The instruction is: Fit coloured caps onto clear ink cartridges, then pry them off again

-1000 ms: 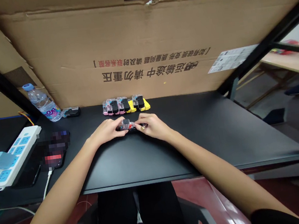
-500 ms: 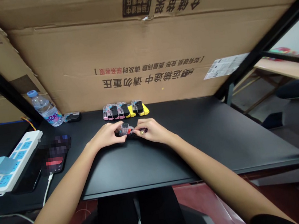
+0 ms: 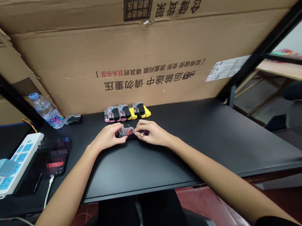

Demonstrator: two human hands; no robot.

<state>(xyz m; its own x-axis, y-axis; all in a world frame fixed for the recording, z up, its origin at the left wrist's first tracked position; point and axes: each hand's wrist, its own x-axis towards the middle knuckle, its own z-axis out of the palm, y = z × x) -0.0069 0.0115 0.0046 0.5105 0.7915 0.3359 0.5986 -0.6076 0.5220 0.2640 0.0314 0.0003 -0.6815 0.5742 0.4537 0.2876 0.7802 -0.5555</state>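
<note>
My left hand [image 3: 110,136] is closed around the left side of a small clear plastic case [image 3: 126,131], thumb in front and fingers behind. Red and blue bits show through its walls, and its exact kind is unclear. Dark material lies at its lower edge. Close on the right, my right hand [image 3: 155,133] is closed on a slim dark tool with a gold-coloured end [image 3: 143,133]. Its fingertips meet the right edge of the case; the tool's other end is hidden. Behind both hands stand several similar clear-and-black cases [image 3: 124,111], some with pink or yellow parts.
A water bottle [image 3: 47,111] and another clear-and-black case [image 3: 73,119] stand at the back left. A phone [image 3: 59,156] on a white cable and a power strip [image 3: 30,146] lie on the left. Cardboard [image 3: 142,47] walls off the back of the black table [image 3: 137,174].
The clear case has turned slightly between my hands, and less of a dark part shows on its top. Both hands keep nearly the same places. The view has shifted a little.
</note>
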